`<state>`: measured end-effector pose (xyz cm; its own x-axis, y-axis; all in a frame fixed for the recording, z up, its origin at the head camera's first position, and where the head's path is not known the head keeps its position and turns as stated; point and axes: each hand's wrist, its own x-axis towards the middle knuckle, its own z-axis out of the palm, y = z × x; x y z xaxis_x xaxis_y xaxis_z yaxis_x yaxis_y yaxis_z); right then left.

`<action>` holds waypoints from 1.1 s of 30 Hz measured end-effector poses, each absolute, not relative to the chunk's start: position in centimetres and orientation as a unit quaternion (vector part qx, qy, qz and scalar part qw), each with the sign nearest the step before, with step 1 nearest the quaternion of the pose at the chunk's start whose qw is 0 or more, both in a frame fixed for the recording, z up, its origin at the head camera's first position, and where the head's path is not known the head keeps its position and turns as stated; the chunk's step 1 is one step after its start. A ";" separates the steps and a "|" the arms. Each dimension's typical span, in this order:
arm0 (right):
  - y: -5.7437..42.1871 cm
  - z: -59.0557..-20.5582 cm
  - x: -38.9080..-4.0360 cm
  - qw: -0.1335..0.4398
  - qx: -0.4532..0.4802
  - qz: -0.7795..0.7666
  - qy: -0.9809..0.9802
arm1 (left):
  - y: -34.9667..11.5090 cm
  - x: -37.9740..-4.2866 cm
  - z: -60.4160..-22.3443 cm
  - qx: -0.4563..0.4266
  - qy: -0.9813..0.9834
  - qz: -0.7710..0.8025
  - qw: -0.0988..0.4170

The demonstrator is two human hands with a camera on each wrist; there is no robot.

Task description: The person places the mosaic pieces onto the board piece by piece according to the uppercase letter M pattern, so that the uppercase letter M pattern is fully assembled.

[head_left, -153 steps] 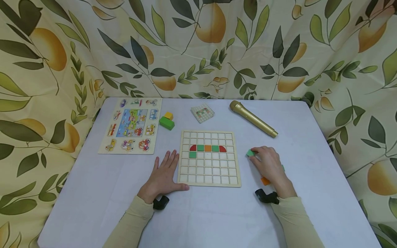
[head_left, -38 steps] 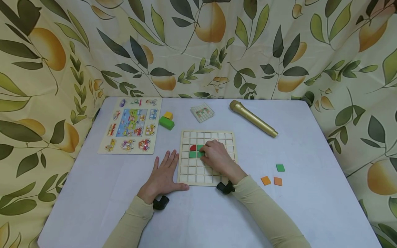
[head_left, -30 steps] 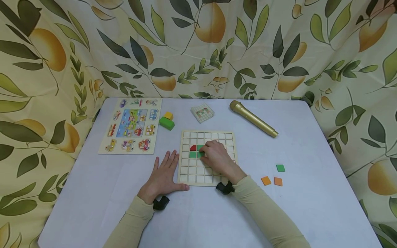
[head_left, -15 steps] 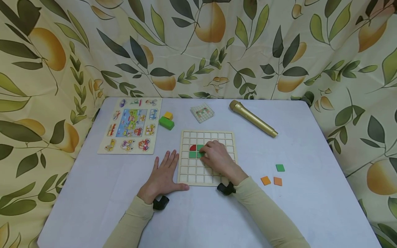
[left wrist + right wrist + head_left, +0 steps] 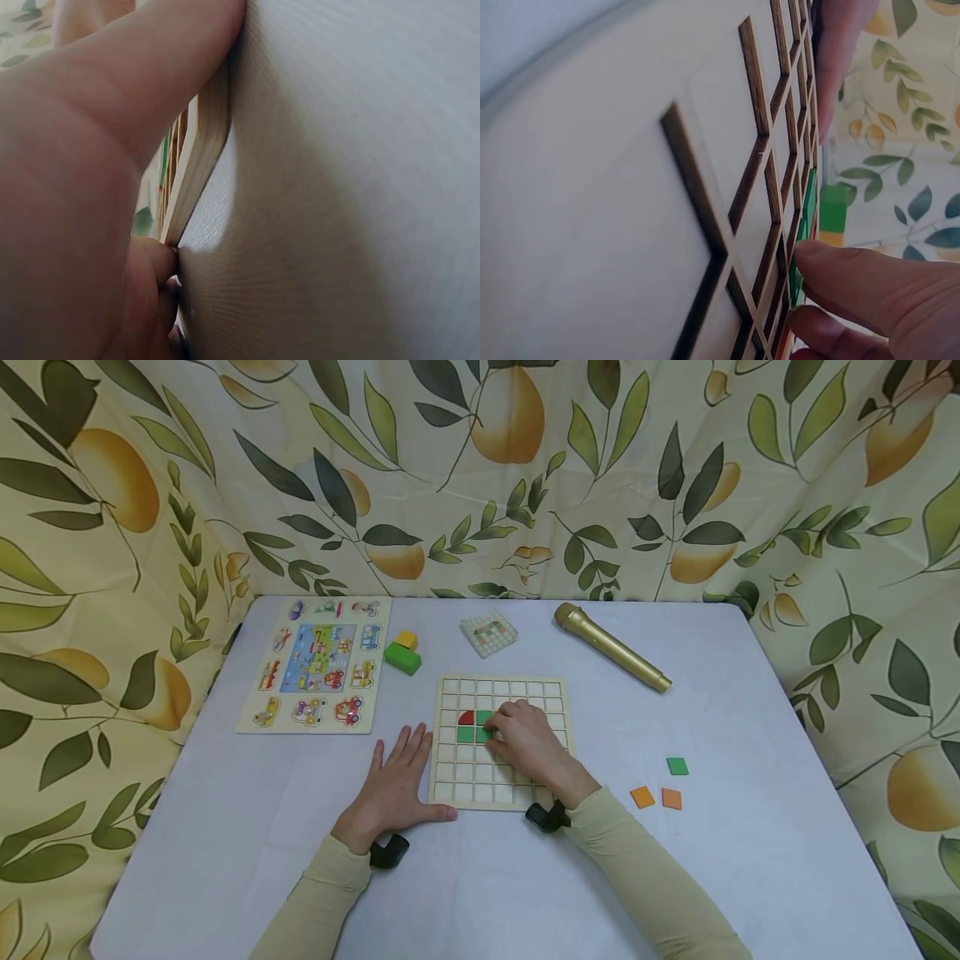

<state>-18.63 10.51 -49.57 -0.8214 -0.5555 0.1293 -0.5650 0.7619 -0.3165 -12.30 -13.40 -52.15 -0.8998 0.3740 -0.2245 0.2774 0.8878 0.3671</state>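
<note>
A wooden grid board (image 5: 504, 802) lies mid-table. My left hand (image 5: 390, 789) lies with straight, spread fingers along its left edge, the thumb at the near left corner. In the left wrist view the thumb touches the board's side (image 5: 204, 150). My right hand (image 5: 528, 743) is over the board, its thumb and finger pinching a green square tile (image 5: 483, 734) at a cell in the second tile row. The right wrist view shows the thumb (image 5: 832, 262) against the green tile (image 5: 795, 289). A red quarter-round tile (image 5: 467, 717) and another green tile (image 5: 466, 734) sit to the left. The hand hides cells further right.
Right of the board lie a loose green tile (image 5: 677, 766) and two orange tiles (image 5: 642, 797). Behind are a small pattern card (image 5: 489, 633), a golden microphone (image 5: 613, 648), green and yellow blocks (image 5: 402, 658), and a vehicle puzzle board (image 5: 251, 718) at the left.
Five seconds ago my right hand held a green tile right of the board; now it is over the board with the tile. Over the last second, nothing visibly moved. The left hand stays put.
</note>
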 end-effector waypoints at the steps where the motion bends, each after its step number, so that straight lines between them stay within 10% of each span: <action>1: 10.5 -49.6 -18.6 0.013 0.298 0.172 -0.939 | -13.4 -12.3 -52.2 0.170 0.960 0.166 0.146; 33: 9.9 -49.6 -18.9 -0.005 0.292 0.164 -0.942 | -13.4 -12.3 -52.3 0.171 0.961 0.167 0.143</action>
<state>-18.88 9.89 -49.63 -0.8295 -0.5517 0.0865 -0.5486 0.7760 -0.3112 -12.34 -13.37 -52.26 -0.9009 0.3759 -0.2168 0.2807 0.8858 0.3695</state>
